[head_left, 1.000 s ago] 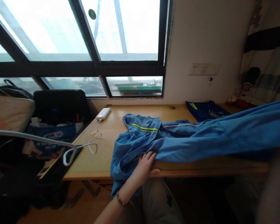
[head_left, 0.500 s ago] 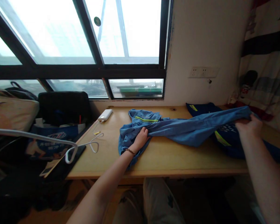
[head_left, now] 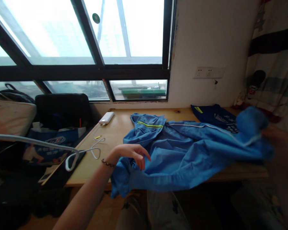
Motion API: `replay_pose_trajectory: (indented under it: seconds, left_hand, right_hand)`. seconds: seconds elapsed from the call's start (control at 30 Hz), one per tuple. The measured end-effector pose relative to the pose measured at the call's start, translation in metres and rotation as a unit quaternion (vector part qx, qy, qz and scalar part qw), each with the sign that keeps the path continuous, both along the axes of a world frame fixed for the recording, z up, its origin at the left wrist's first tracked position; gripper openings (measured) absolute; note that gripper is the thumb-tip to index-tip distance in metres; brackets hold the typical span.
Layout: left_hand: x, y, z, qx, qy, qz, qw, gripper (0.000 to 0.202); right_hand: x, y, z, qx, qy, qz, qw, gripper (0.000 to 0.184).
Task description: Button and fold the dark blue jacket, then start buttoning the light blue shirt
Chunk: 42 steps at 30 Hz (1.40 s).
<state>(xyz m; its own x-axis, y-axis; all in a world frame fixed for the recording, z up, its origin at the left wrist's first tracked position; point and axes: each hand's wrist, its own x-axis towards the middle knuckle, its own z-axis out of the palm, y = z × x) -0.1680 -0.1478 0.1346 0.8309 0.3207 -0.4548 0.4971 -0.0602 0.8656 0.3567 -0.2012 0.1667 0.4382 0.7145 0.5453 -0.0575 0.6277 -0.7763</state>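
Observation:
A light blue jacket [head_left: 182, 153] with a yellow-green stripe lies spread across the wooden desk [head_left: 110, 134], its lower hem hanging over the front edge. My left hand [head_left: 133, 153] hovers over the jacket's left part, fingers loosely bent downward and apart, holding nothing. My right hand [head_left: 276, 135] is at the far right, smeared by motion, against a bunched end of the jacket; its fingers cannot be made out.
A dark blue garment [head_left: 213, 116] lies at the desk's back right. A white power bank [head_left: 106, 117] with a looped white cable [head_left: 94, 150] sits at the left. A black chair [head_left: 62, 108], bags and a white hanger [head_left: 38, 145] stand left of the desk.
The jacket went from a stretched, bunched strip to a spread sheet nearer the front edge. My left hand let go and lifted. My right hand moved right and blurred.

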Motion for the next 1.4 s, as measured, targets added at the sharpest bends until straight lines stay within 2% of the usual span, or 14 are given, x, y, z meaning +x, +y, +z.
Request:
replay_pose_trajectory:
  seconds: [0.07,0.17,0.27,0.33,0.43,0.53,0.63,0.73,0.8,0.87,1.0,1.07,1.2,1.4]
  left_hand:
    - [0.006,0.003,-0.003,0.126,-0.030,0.108,0.986,0.049]
    - [0.010,0.012,-0.018,0.404,0.044,0.229,0.884,0.044]
    - [0.007,0.013,-0.032,0.521,0.253,0.237,0.780,0.055]
    - [0.003,0.008,-0.038,0.515,0.336,0.228,0.755,0.053]
    - [0.000,-0.004,-0.042,0.513,0.313,0.189,0.777,0.039]
    - [0.004,-0.022,-0.040,0.461,0.199,0.082,0.861,0.036]
    - [0.014,-0.042,-0.034,0.261,0.126,-0.071,0.955,0.052]
    - [0.027,-0.050,-0.026,-0.015,0.094,-0.203,0.975,0.052]
    - [0.037,-0.041,-0.027,-0.041,0.044,-0.184,0.981,0.047]
    - [0.052,-0.020,-0.034,0.099,-0.020,-0.044,0.994,0.039]
    - [0.093,0.038,-0.073,0.424,-0.099,0.276,0.857,0.034]
    - [0.109,0.061,-0.098,0.499,-0.070,0.311,0.806,0.042]
    - [0.112,0.089,-0.137,0.564,0.038,0.321,0.760,0.046]
    - [0.091,0.108,-0.134,0.575,0.044,0.344,0.741,0.041]
  right_hand:
    - [-0.029,-0.011,-0.011,-0.043,-0.054,0.058,0.996,0.048]
    - [-0.083,-0.029,-0.036,-0.137,-0.187,0.183,0.955,0.037]
    - [-0.145,-0.044,-0.063,-0.241,-0.360,0.332,0.838,0.026]
    - [-0.178,-0.042,-0.079,-0.276,-0.435,0.385,0.766,0.028]
    - [-0.199,-0.014,-0.105,-0.294,-0.485,0.227,0.792,0.040]
    - [-0.198,0.026,-0.138,-0.283,-0.541,0.037,0.791,0.053]
    - [-0.197,0.057,-0.169,-0.329,-0.591,-0.053,0.734,0.058]
    - [-0.203,0.080,-0.182,-0.353,-0.603,-0.089,0.710,0.060]
    - [-0.209,0.092,-0.180,-0.367,-0.586,-0.094,0.716,0.060]
    - [-0.217,0.103,-0.175,-0.376,-0.552,-0.111,0.736,0.058]
    - [-0.238,0.118,-0.169,-0.310,-0.444,-0.142,0.828,0.044]
    - [-0.247,0.121,-0.170,-0.282,-0.382,-0.102,0.874,0.042]
    - [-0.249,0.121,-0.175,-0.277,-0.247,0.037,0.928,0.044]
    - [-0.244,0.104,-0.155,-0.293,-0.022,0.263,0.919,0.042]
